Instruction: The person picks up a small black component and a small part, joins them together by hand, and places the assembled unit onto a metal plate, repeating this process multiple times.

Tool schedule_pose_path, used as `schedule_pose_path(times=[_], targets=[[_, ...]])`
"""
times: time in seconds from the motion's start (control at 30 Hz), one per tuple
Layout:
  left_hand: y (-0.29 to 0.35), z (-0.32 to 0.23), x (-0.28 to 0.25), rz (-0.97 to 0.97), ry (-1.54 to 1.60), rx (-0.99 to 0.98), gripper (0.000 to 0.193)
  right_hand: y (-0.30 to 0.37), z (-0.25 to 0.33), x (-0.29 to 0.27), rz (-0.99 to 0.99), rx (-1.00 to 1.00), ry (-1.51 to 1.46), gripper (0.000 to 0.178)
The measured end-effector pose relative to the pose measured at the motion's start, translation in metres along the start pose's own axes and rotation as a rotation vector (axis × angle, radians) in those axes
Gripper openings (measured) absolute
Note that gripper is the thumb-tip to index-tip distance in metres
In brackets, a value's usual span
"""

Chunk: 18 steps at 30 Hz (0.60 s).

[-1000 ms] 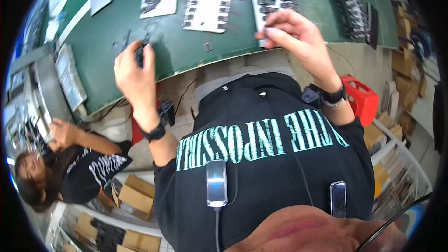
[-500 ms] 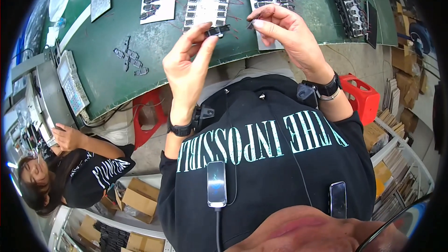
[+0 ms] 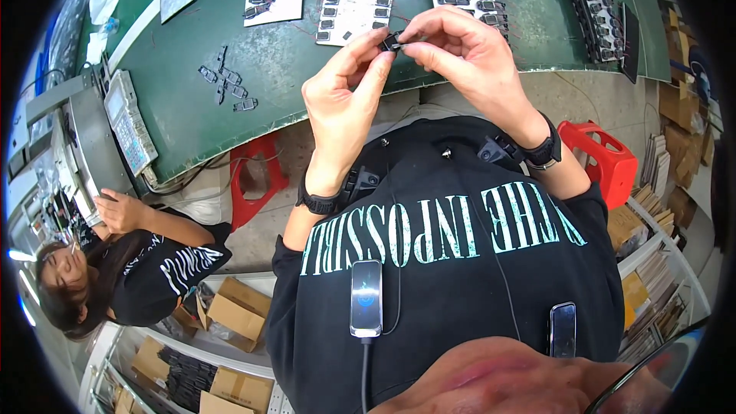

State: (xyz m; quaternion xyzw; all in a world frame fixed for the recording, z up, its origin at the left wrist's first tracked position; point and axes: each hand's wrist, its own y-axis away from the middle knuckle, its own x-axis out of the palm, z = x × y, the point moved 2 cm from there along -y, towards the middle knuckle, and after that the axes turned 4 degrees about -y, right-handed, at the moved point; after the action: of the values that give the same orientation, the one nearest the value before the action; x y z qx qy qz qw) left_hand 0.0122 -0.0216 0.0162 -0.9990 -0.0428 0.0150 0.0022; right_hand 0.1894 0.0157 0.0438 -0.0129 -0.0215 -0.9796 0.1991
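Large pale green capital letters (image 3: 441, 228) run across the front of the wearer's black shirt (image 3: 468, 291). White lettering (image 3: 186, 267) is noted on the co-worker's black shirt (image 3: 146, 303). A small lit screen (image 3: 366, 299) shows a blue symbol. Keypad (image 3: 129, 124) markings are too small to read.

A small, black, blocky part (image 3: 390, 43) is pinched between the left fingers (image 3: 376, 69) and right fingers (image 3: 433, 54), appearing over the desk (image 3: 280, 69) near its front edge, its outline partly covered.
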Motion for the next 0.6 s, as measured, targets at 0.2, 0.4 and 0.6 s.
schedule_pose_path(times=[0.2,0.4,0.6], targets=[[0.0018,-0.0021,0.0031,0.007,0.014,-0.015,0.028,-0.0007,-0.0065,-0.0013,-0.019,-0.003,0.141,0.016],[0.001,-0.0004,0.0006,0.046,-0.018,0.001,0.026,-0.0038,-0.0029,-0.0081,0.047,0.028,0.169,0.015],[0.0014,-0.0009,0.0006,0.057,-0.049,-0.001,0.026,-0.0043,-0.0016,-0.0081,0.048,0.068,0.173,0.015]])
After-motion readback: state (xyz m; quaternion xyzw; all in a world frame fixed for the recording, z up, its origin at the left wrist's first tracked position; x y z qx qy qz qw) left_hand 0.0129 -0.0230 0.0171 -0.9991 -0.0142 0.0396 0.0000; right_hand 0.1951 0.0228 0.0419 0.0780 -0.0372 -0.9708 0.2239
